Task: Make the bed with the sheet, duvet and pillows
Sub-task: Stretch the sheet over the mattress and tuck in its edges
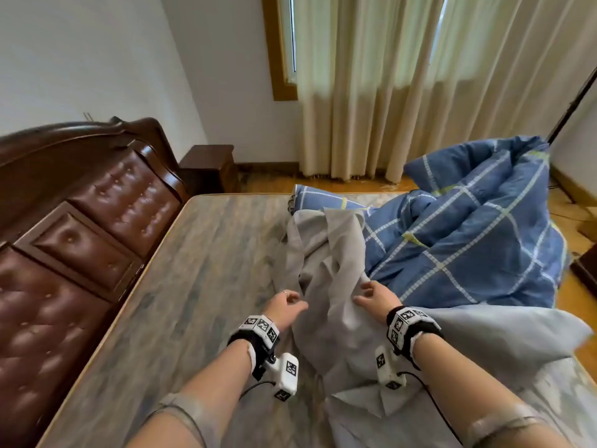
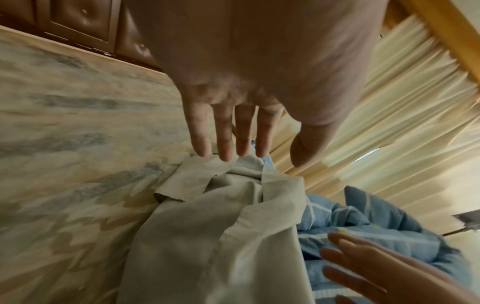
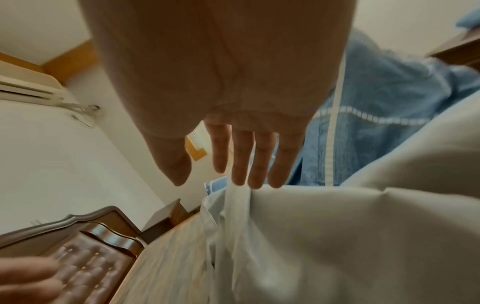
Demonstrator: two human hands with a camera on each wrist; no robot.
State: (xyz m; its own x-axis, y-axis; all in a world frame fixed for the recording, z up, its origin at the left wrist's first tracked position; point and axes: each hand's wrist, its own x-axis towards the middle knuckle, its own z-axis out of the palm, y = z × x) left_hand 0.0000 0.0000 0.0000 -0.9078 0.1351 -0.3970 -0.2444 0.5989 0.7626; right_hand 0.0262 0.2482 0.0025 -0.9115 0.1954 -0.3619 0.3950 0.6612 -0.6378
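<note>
A crumpled grey sheet lies bunched across the middle of the bare patterned mattress. Behind it to the right a blue checked duvet is heaped at the bed's far right. My left hand hovers at the sheet's left edge with straight fingers just above the fabric. My right hand is over the sheet's right side, fingers extended, tips at a raised fold of the sheet. Neither hand holds anything. No pillows are in view.
A brown padded headboard runs along the bed's left side, with a dark nightstand beyond it. Cream curtains hang behind the bed over a wooden floor. An air conditioner is on the wall.
</note>
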